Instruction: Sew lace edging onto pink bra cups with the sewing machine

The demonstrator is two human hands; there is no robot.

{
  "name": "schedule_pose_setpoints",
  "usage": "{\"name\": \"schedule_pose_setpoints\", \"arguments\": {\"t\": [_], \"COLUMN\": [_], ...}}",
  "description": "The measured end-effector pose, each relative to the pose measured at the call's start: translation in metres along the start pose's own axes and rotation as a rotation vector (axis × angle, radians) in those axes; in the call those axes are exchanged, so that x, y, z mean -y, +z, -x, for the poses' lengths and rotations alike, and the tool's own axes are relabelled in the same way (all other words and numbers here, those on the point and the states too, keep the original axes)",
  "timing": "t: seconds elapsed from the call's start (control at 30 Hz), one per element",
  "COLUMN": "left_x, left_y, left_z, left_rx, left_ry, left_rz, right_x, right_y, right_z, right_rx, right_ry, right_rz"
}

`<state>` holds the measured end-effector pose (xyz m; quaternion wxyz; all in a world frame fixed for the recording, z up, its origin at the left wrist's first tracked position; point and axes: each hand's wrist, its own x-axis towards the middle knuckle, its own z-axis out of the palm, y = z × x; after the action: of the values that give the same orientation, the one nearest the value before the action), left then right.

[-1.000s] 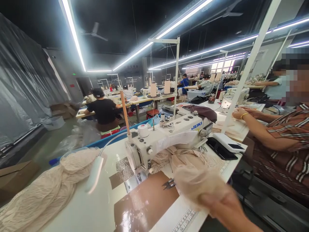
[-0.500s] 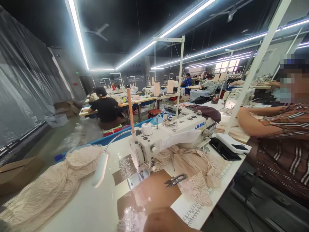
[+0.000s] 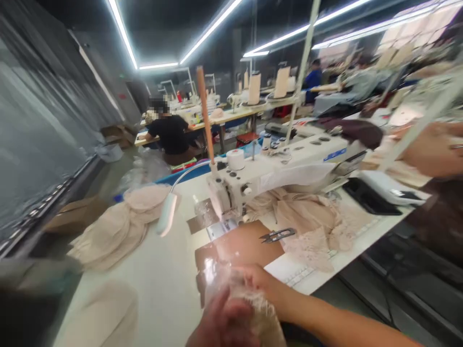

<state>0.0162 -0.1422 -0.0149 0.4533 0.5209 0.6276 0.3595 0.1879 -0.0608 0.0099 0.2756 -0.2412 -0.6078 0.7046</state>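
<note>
White worktable (image 3: 166, 279) spreads beneath a sewing machine (image 3: 289, 173), which stands between twelve and one o'clock from the hands. Left hand (image 3: 226, 320) curls its fingers, pinching beige lace cloth (image 3: 266, 318) at six o'clock in view. Right hand (image 3: 255, 282) meets it, forearm slanting in from between three and four; blur hides whether its fingers grip.

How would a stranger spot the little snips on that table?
Find the white sewing machine on the nearest table. In front of it is a shiny brown sheet, and the snips straddle its right edge. Unlike the rumpled beige fabric beside them, they are dark and slim with pointed tips.
</note>
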Motion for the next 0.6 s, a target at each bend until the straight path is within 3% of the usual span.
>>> {"name": "schedule_pose_setpoints", "arguments": {"t": [0.1, 0.17, 0.27, 0.37, 0.43, 0.5, 0.6], "left_x": [0.000, -0.004, -0.010, -0.009, -0.007, -0.006, -0.009], "left_y": [-0.006, -0.013, -0.019, -0.018, -0.015, -0.011, -0.002], "left_z": [0.011, 0.016, 0.016, 0.010, 0.008, 0.009, 0.012], "left_rx": [0.051, 0.027, -0.021, 0.118, 0.256, 0.291, 0.123], "left_ry": [-0.014, 0.067, 0.181, 0.143, 0.068, -0.001, 0.005], "left_rz": [0.137, 0.213, 0.209, 0.304, 0.441, 0.515, 0.463], "right_x": [0.000, 0.000, 0.001, 0.001, -0.001, -0.006, -0.014], "right_y": [-0.003, -0.006, -0.007, -0.006, -0.008, -0.011, -0.014], "right_z": [0.003, 0.005, 0.008, 0.011, 0.012, 0.013, 0.015], "right_rx": [0.077, 0.147, 0.202, 0.206, 0.126, -0.037, -0.255], "right_ry": [0.118, 0.163, 0.198, 0.165, 0.105, 0.037, -0.030], "right_rz": [-0.215, -0.296, -0.277, -0.180, -0.100, 0.002, 0.170]}}
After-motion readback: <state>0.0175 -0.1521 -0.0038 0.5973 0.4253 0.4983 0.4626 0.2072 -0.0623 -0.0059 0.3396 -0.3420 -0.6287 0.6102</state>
